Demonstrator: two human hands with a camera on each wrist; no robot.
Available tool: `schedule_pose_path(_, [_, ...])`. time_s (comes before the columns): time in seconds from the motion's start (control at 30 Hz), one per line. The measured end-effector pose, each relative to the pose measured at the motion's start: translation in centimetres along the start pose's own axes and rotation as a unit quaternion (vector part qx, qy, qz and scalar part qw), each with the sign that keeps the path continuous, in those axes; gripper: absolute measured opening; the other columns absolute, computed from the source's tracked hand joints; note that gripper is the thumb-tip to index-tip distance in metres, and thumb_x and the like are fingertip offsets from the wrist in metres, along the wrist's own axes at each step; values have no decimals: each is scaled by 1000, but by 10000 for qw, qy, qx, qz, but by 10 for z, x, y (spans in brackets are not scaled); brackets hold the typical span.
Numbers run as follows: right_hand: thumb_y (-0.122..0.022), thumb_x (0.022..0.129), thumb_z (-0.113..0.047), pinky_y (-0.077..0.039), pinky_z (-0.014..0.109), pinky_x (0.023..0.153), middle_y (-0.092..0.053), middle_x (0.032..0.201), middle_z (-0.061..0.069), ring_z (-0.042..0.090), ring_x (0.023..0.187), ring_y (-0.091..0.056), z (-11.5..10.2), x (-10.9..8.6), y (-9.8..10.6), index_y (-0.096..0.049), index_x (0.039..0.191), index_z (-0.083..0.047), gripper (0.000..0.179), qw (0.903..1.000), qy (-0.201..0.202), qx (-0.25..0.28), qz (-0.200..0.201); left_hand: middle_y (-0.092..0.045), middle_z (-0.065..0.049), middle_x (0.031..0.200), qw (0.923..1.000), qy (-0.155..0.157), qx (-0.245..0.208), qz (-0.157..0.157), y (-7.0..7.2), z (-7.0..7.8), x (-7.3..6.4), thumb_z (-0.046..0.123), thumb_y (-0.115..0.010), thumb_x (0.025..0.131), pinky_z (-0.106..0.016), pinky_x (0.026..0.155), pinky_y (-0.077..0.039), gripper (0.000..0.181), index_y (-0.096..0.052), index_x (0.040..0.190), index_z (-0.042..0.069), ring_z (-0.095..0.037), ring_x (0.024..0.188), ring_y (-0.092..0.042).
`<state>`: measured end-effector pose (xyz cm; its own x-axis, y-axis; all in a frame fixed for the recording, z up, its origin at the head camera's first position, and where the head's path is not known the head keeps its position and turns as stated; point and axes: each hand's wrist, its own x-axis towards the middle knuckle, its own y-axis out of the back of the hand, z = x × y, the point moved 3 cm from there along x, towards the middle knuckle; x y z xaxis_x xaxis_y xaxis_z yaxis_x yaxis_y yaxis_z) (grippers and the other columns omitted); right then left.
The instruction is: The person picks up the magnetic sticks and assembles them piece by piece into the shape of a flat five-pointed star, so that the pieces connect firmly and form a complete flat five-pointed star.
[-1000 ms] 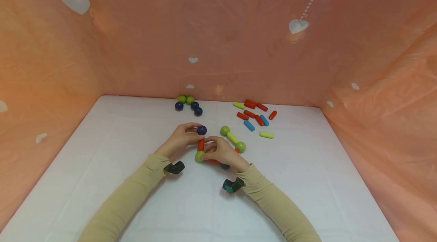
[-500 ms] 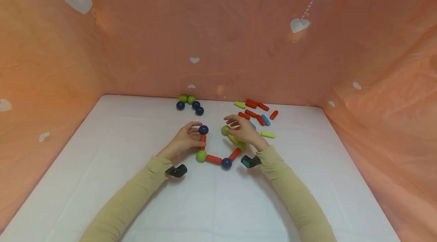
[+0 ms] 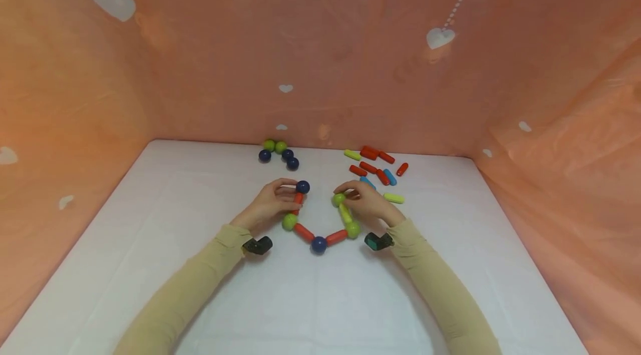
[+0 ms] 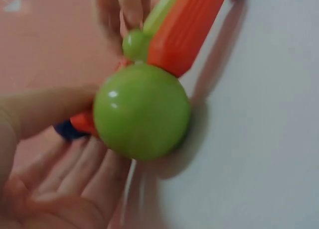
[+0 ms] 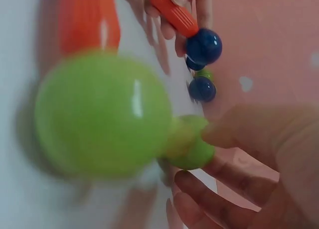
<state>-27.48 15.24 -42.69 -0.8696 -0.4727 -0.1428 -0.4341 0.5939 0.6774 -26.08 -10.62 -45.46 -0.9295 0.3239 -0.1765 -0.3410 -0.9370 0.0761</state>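
Observation:
A chain of toy balls and rods lies in an open U on the table. My left hand [image 3: 267, 205] pinches its left red rod [image 3: 299, 198], just below the blue end ball [image 3: 302, 187]. From there the chain runs through a green ball [image 3: 289, 222], a red rod [image 3: 303, 232], the front blue ball [image 3: 319, 245], another red rod [image 3: 336, 237], a second green ball [image 3: 353, 229] and a yellow-green rod [image 3: 345, 213]. At the other end, my right hand [image 3: 368, 202] holds the green end ball [image 5: 192, 144] between thumb and fingers.
Behind the left hand lie loose green balls [image 3: 281, 147] and blue balls [image 3: 292, 163]. Farther right are several loose red rods [image 3: 368, 167], blue rods [image 3: 390, 177] and yellow-green rods [image 3: 394, 198]. A pink curtain [image 3: 320, 54] stands along the white table's back edge.
My right hand has gone from the left green ball to the green end ball. The chain's right side has swung nearer, and the front blue ball has shifted left. The left hand has barely moved.

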Motion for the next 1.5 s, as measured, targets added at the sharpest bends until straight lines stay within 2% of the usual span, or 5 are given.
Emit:
schedule_pose_path(0.47, [-56,101,-8,-53,47,105,-68,127,11,29,117,-63,15,-42,7,-66,128,-8,28,9990,344,200,-224,-58,-17,145,9979,234,292,-529,-1,-3,24,7,-70,93,-29,98,-57,57,-51,146,11,-23,121,-65])
schedule_pose_path(0.67, [-58,99,0,-51,56,105,-65,125,28,43,118,-62,32,-43,43,-56,133,9,36,9953,618,573,487,-59,-17,144,9974,236,292,-616,-5,-2,26,8,-69,94,-27,97,-57,54,-52,145,10,-22,121,-65])
schedule_pose_path(0.83, [-59,97,0,-47,60,108,-61,133,28,45,126,-56,55,-46,66,-55,136,6,40,9947,89,116,1021,-59,-17,145,9974,248,280,-618,-5,-1,24,8,-68,95,-30,100,-57,54,-51,146,9,-25,124,-64])
schedule_pose_path(1.07, [-62,91,4,-50,54,105,-65,126,24,39,115,-58,79,-45,64,-62,129,1,37,9902,-663,-322,1189,-58,-17,146,9974,252,282,-609,-5,-1,24,8,-67,96,-32,104,-55,53,-50,146,9,-28,129,-61])
schedule_pose_path(1.5, [-70,95,-12,-55,49,100,-67,123,20,36,112,-62,34,-33,51,-66,127,-2,34,9916,-386,163,1224,-58,-15,146,9968,262,169,-735,-6,-1,25,7,-66,96,-33,107,-53,52,-52,146,10,-26,131,-59])
